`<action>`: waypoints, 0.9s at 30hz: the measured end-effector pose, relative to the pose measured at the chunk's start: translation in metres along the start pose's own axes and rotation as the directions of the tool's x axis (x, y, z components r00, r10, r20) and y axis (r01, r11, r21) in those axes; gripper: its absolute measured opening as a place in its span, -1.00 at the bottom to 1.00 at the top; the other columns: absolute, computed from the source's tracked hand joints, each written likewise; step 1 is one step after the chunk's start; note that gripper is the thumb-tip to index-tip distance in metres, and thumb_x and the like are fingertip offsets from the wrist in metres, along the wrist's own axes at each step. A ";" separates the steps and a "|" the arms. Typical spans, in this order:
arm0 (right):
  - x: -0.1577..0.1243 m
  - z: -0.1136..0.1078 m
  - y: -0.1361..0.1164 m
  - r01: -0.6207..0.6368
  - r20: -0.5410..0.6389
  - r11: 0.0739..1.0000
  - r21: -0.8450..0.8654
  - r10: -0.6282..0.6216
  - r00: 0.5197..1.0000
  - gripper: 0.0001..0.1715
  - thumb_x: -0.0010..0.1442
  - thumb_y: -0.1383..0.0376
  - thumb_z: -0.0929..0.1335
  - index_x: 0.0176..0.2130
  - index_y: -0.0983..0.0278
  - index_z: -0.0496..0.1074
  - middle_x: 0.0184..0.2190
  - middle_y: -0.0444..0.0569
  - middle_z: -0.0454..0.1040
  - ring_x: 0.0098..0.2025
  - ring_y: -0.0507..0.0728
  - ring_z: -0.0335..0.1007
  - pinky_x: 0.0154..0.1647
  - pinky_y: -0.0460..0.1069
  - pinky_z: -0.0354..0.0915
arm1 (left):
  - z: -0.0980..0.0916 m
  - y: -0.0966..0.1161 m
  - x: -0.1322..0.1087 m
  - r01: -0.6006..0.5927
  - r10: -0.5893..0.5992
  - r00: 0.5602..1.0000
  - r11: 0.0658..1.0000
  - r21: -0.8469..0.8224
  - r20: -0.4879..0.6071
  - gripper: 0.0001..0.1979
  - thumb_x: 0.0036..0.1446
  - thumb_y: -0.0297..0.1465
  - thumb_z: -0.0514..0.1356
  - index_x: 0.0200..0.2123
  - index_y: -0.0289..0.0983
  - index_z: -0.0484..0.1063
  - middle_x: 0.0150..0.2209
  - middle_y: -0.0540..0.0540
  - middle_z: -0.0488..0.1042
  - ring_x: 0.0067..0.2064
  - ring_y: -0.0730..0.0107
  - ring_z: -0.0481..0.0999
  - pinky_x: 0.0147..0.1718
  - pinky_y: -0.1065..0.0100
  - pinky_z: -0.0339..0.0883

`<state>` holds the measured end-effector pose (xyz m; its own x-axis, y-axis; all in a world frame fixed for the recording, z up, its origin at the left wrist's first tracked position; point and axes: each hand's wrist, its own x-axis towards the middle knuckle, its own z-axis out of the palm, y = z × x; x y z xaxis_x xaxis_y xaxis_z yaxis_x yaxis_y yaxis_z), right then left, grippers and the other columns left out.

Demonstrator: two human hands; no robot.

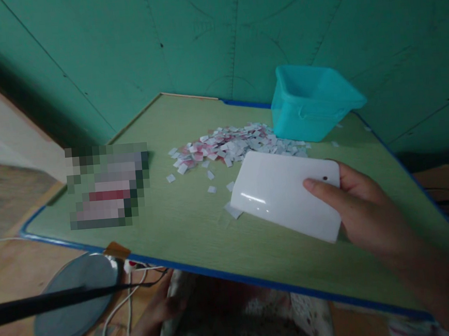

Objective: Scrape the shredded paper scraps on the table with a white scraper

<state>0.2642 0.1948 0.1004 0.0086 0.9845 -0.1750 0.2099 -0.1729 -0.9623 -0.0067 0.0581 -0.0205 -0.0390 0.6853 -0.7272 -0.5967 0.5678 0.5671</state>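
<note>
In my right hand is a flat white plastic scraper with a small hole near its held end. My thumb lies on top and my fingers are underneath. It is over the table, just in front of a pile of small white and pink paper pieces. A few loose pieces lie nearer, and one paper piece shows at the scraper's left corner. My left hand is low, below the table's front edge, beside the patterned cloth over my lap; its fingers are dark and blurred.
A turquoise plastic bin stands at the back right, touching the pile. On the left lies a pixelated flat object. The greenish tabletop has blue edging. A grey round seat, a white cable and a dark strap are lower left.
</note>
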 end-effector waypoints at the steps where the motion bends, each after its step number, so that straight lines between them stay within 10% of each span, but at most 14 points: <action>1: -0.001 0.000 0.000 -0.001 0.009 1.000 -0.015 0.001 1.000 -0.73 0.03 0.11 0.40 -0.27 0.19 0.45 -0.49 -0.18 0.50 -0.53 0.00 0.31 -0.61 -0.15 0.19 | 0.000 0.000 -0.001 -0.018 0.018 1.000 1.000 0.016 0.019 -0.51 -0.29 -0.51 0.30 -0.16 -0.13 0.51 -0.39 0.02 0.65 -0.25 0.09 0.61 -0.26 0.23 0.47; 12: -0.005 0.004 -0.001 0.016 0.061 1.000 -0.018 -0.015 0.998 -0.73 0.03 0.11 0.41 -0.27 0.17 0.45 -0.49 -0.20 0.51 -0.54 0.00 0.33 -0.62 -0.15 0.20 | -0.001 -0.002 -0.002 -0.010 0.016 0.997 0.996 0.086 -0.078 -0.72 -0.31 -0.48 0.32 -0.40 -0.16 0.57 -0.60 0.02 0.60 -0.37 0.02 0.62 -0.45 0.21 0.49; 22: 0.012 -0.010 0.000 0.172 -0.201 0.975 -0.143 -0.199 0.959 -0.77 0.04 0.18 0.40 -0.26 0.20 0.44 -0.41 -0.18 0.50 -0.49 0.00 0.28 -0.53 -0.10 0.18 | 0.013 0.008 -0.005 0.065 -0.065 0.998 0.998 0.011 0.025 -0.29 -0.36 -0.46 0.31 0.02 -0.13 0.42 -0.38 -0.06 0.65 -0.26 -0.08 0.61 -0.35 0.13 0.48; 27: 0.012 -0.002 0.002 0.171 -0.133 0.982 -0.084 -0.181 0.974 -0.71 0.06 0.13 0.39 -0.22 0.20 0.42 -0.36 -0.16 0.51 -0.42 0.03 0.34 -0.47 -0.08 0.22 | 0.003 0.003 0.003 0.014 -0.016 0.997 1.000 -0.022 -0.078 -0.30 -0.41 -0.49 0.30 -0.03 -0.16 0.42 -0.28 -0.05 0.64 -0.04 -0.11 0.51 -0.27 0.17 0.46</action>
<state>0.2662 0.2066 0.0968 0.1007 0.9944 0.0318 0.2897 0.0012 -0.9571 -0.0063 0.0634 -0.0199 -0.0921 0.6383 -0.7643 -0.6148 0.5673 0.5478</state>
